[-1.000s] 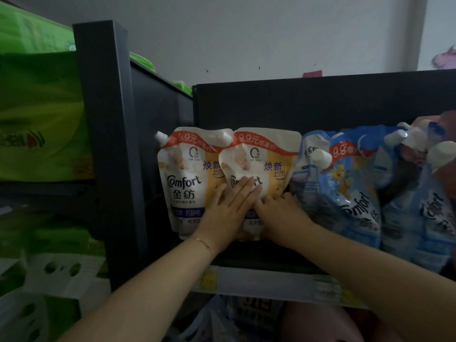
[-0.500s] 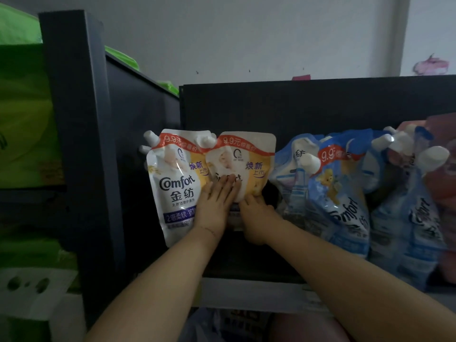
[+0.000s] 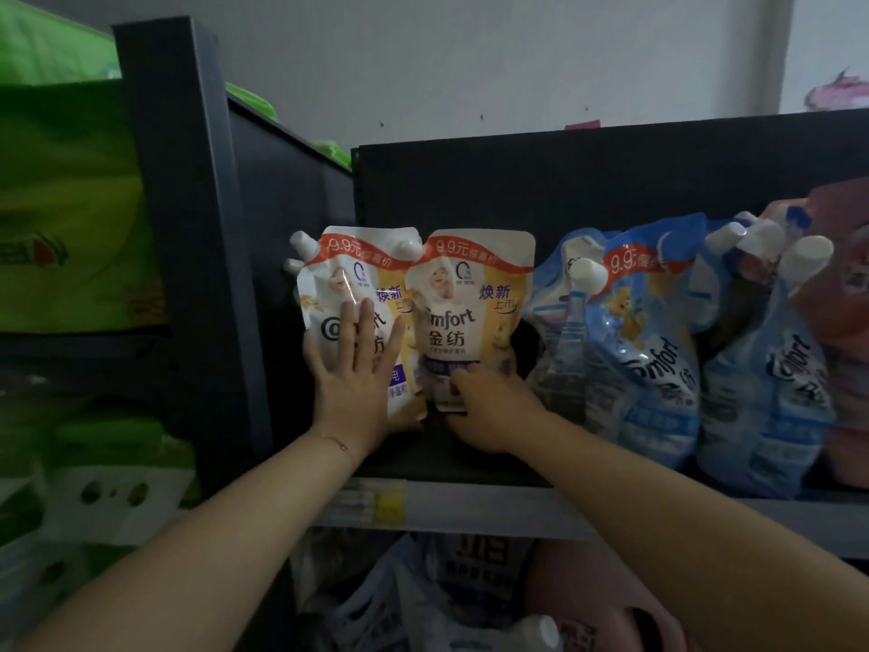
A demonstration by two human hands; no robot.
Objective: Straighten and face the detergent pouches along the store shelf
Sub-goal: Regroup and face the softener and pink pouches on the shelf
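Since a second ago the left hand (image 3: 350, 383) has slid onto the left yellow pouch (image 3: 329, 284), fingers spread flat against it. The right hand (image 3: 489, 407) grips the neighbouring pouch (image 3: 470, 312) by its bottom edge, both pouches upright on the shelf (image 3: 470, 465).

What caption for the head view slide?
Left hand flat on left yellow pouch; right hand grips right yellow pouch low.

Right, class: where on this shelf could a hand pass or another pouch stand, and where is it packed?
A gap lies between the right yellow pouch and the blue pouches, above the right hand. The shelf board is bare along its front. Further right, blue and pink pouches overlap, caps bunched.
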